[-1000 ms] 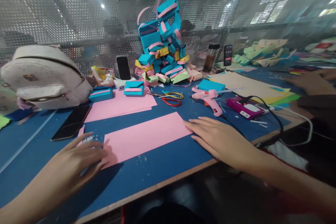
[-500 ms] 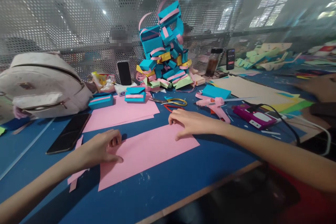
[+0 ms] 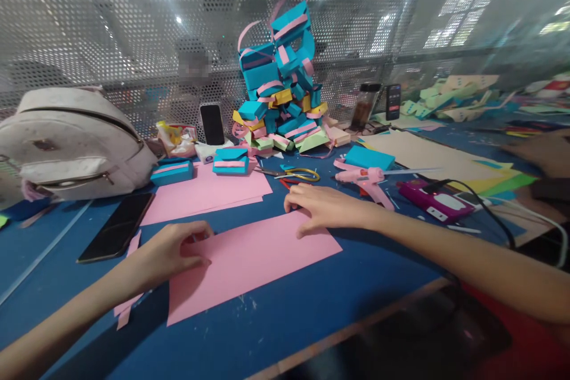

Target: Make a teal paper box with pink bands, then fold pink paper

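Note:
A long sheet of pink paper [image 3: 253, 261] lies slantwise on the blue table in front of me. My left hand [image 3: 184, 249] grips its left part, thumb over the paper and fingers bent at the far edge. At the far right corner my right hand [image 3: 318, 211] grips the same sheet, its thumb on top and its fingers curled past the edge. The undersides of the fingers are hidden. Scissors [image 3: 298, 174] with yellow and red handles lie just beyond my right hand. Pink paper strips [image 3: 127, 309] are partly under my left wrist.
A black phone [image 3: 118, 228] and a pale backpack [image 3: 80, 142] are on the left. Blue paper boxes [image 3: 230, 163] sit behind on more pink sheets [image 3: 209, 190]. A piled stack [image 3: 280, 83] of paper boxes stands farther back. Right: pink glue gun [image 3: 367, 178], purple power strip [image 3: 434, 199], cables.
The fingers of my left hand have stretched out toward the sheet's far edge, and the hand has shifted slightly right. My right hand stays almost in place. The view has moved a little.

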Tool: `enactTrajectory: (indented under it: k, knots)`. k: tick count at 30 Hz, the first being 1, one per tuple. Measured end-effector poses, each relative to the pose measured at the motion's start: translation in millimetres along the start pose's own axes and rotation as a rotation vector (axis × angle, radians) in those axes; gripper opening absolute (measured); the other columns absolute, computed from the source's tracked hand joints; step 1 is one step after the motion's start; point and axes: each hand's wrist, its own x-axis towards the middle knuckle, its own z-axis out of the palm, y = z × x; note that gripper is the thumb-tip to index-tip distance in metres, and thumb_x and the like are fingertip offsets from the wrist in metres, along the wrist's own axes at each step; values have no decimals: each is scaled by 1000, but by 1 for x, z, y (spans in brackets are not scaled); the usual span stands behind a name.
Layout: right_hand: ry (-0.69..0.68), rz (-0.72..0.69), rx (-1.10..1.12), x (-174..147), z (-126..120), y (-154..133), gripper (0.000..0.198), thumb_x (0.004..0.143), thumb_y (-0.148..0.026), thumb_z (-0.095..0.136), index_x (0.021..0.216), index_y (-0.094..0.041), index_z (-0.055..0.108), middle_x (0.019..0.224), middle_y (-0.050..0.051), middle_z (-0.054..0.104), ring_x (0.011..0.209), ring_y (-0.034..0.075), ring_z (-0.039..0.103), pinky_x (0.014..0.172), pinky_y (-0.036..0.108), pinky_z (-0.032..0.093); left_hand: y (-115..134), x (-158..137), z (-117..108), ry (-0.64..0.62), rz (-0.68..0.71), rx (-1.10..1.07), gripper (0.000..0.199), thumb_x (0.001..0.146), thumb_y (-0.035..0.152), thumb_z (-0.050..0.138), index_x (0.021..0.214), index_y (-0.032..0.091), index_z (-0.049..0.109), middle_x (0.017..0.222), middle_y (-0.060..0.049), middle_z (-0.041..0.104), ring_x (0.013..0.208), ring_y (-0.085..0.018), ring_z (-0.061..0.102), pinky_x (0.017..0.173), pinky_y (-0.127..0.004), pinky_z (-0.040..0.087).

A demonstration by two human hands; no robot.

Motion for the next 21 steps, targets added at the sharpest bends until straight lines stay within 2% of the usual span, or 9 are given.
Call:
enactTrajectory:
  k: [4, 6, 8, 11, 12, 14, 16, 18, 21]
  knots:
    - [125, -41, 5, 2, -5, -7, 15, 81, -31, 73, 83, -21, 62, 102, 2, 63, 97, 20, 59, 67, 26, 36, 10, -1, -12, 90, 51, -34, 24, 81, 43, 63, 84, 20, 67, 83, -1, 68, 79, -18, 63, 71, -25, 47]
    - [160, -26, 20, 2, -13, -13, 14, 82, -29, 72, 86, -22, 61, 98, 0, 66, 92, 18, 60, 67, 26, 35, 17, -3, -22, 142, 87, -44, 23, 84, 41, 60, 84, 21, 70, 79, 0, 66, 76, -16, 62, 68, -24, 47]
    - [170, -12, 40, 2, -24, -20, 19, 81, -33, 74, 94, -24, 63, 90, -2, 68, 84, 17, 62, 64, 26, 34, 26, -6, -32, 248, 144, -53, 20, 88, 37, 59, 88, 23, 73, 79, 1, 65, 75, -14, 61, 65, -21, 46]
    - [253, -8, -10, -4, -44, -33, 12, 85, -33, 69, 90, -23, 65, 85, -2, 69, 78, 17, 62, 61, 26, 33, 39, -13, -45, 483, 252, 1, 15, 90, 29, 60, 92, 23, 74, 78, 2, 63, 70, -10, 57, 60, -18, 43]
    - [334, -11, -57, -8, -51, -37, 8, 88, -30, 65, 87, -22, 66, 87, -1, 70, 79, 17, 62, 63, 27, 33, 42, -17, -48, 584, 298, 83, 13, 90, 26, 62, 93, 22, 74, 78, 3, 63, 69, -9, 57, 59, -18, 42]
    - [540, -16, -176, -16, -61, -46, 13, 93, -25, 55, 86, -20, 65, 91, 1, 71, 82, 18, 63, 66, 28, 35, 44, -24, -51, 794, 406, 301, 13, 91, 19, 62, 95, 22, 74, 78, 3, 65, 68, -9, 59, 60, -19, 42]
    - [662, -41, -320, -25, -63, -52, 23, 97, -23, 44, 89, -19, 66, 92, 4, 72, 83, 20, 64, 69, 30, 37, 41, -33, -49, 926, 500, 447, 18, 93, 17, 59, 97, 25, 74, 80, 1, 68, 76, -10, 64, 66, -21, 46]
    - [642, -112, -426, -34, -56, -55, 30, 99, -21, 37, 94, -20, 66, 92, 5, 72, 82, 20, 64, 71, 31, 39, 33, -42, -40, 918, 530, 493, 20, 95, 20, 57, 105, 28, 72, 87, 0, 71, 80, -12, 66, 69, -23, 47]
    - [492, -234, -441, -47, -30, -53, 32, 98, -14, 35, 93, -20, 66, 88, 6, 72, 79, 19, 64, 72, 30, 41, 21, -54, -17, 760, 638, 566, 25, 97, 19, 52, 114, 28, 68, 90, -2, 72, 92, -17, 67, 81, -28, 49]
